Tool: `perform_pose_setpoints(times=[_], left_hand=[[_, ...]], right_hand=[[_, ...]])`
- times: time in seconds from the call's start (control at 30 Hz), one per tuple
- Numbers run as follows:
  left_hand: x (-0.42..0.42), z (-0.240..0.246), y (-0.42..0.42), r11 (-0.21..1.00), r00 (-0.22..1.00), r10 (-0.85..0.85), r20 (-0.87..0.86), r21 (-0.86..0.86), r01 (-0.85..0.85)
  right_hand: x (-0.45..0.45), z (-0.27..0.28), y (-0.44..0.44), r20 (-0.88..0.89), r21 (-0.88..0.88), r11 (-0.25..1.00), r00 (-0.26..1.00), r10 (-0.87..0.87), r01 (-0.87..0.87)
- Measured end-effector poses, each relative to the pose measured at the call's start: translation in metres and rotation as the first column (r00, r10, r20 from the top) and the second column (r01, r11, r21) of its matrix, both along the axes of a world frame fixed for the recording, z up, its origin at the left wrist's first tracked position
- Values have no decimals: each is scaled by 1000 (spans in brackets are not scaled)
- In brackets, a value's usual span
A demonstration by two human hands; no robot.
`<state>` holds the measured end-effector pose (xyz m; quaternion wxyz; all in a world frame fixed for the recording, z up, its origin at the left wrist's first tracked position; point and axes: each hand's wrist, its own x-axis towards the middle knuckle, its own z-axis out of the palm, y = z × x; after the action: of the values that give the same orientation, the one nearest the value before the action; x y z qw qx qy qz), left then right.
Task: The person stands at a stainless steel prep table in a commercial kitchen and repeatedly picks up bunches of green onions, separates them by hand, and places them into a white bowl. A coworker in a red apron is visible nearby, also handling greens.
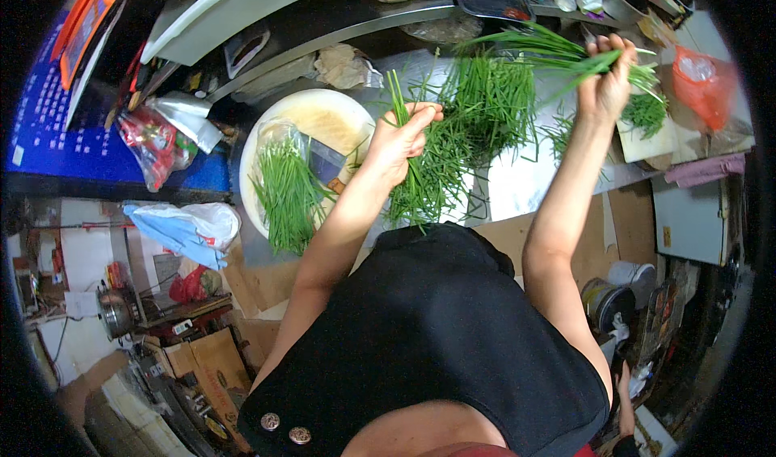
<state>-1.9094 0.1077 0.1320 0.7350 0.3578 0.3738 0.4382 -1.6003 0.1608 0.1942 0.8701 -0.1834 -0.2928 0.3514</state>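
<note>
My left hand (403,139) is closed around a small bunch of garlic chives (397,99), pale ends up. Farther right and raised, my right hand (606,81) grips a larger bunch of garlic chives (545,48), whose green leaves reach left and pale ends point right. Between and below my hands, a loose heap of green chives (491,105) covers part of a shiny metal worktop (515,184). At the left, a neat bundle of chives (285,196) lies on a round white cutting board (330,105), beside a dark flat blade, perhaps a cleaver (327,163).
Right of the heap, greens (645,114) lie on a pale board (636,142) near a red plastic bag (703,84). A crumpled cloth (342,66) lies behind the round board. Plastic bags (160,136) sit at the left. Another person's arm (624,396) shows at lower right.
</note>
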Motion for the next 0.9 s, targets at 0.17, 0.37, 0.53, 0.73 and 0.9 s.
perform_pose_setpoints(times=[0.17,0.37,0.53,0.73,0.9], left_hand=[[-24,4,9,999,999,-34,-15,10,34],[-18,8,4,995,992,-94,-79,-24,92],[-40,14,0,998,993,-52,-102,37,56],[-67,11,-3,999,989,-37,-142,24,40],[-61,20,-1,996,992,-58,-111,64,65]], right_hand=[[-31,-15,-12,288,-302,932,913,290,-200],[-162,-43,-31,375,-669,691,679,632,-274],[-136,-36,-18,250,-619,710,773,583,-335],[-94,-37,-13,27,-480,734,828,561,-481],[-74,-39,-15,244,-673,618,667,704,-407]])
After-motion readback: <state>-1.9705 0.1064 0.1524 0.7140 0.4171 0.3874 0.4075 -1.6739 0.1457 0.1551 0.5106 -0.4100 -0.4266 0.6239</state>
